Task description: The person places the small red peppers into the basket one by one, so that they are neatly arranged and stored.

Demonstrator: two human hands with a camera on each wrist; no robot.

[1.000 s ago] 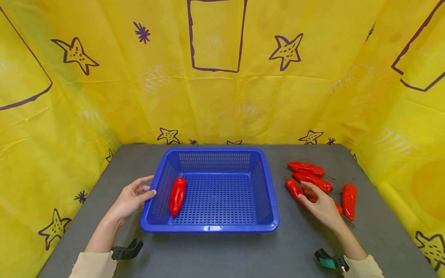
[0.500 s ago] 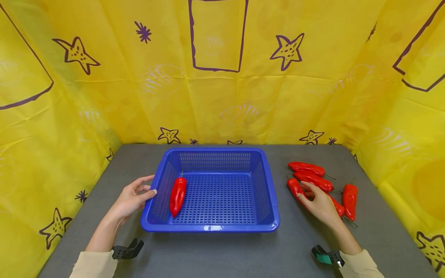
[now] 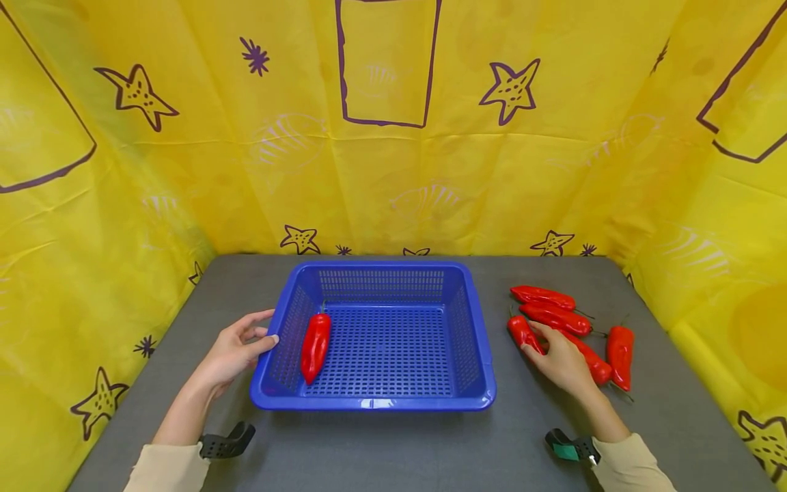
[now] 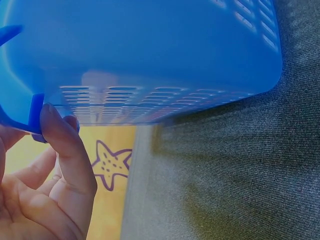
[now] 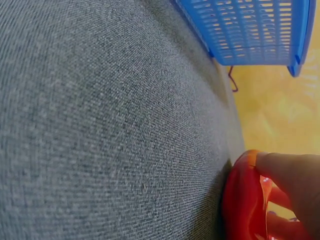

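Observation:
A blue plastic basket (image 3: 371,404) with slotted walls stands mid-table. My left hand (image 3: 236,352) holds its left rim between thumb and fingers; in the left wrist view the thumb (image 4: 67,145) presses the rim's edge. One long red pepper (image 3: 316,348) lies inside, along the left wall. Right of the basket, my right hand (image 3: 562,362) pinches another red pepper (image 3: 521,331) by its sides, and the hand hides part of it. The right wrist view has this pepper (image 5: 244,200) low against the table, between thumb and fingers.
Several more red peppers lie around the right hand: two behind it (image 3: 542,297), one partly under it (image 3: 595,363), one at the far right (image 3: 619,357). The grey table (image 3: 381,451) is enclosed by yellow cloth (image 3: 381,184) at the back and sides.
My right hand has shifted slightly left, and its fingers have drawn closer around the pepper. The left hand keeps its hold on the basket rim.

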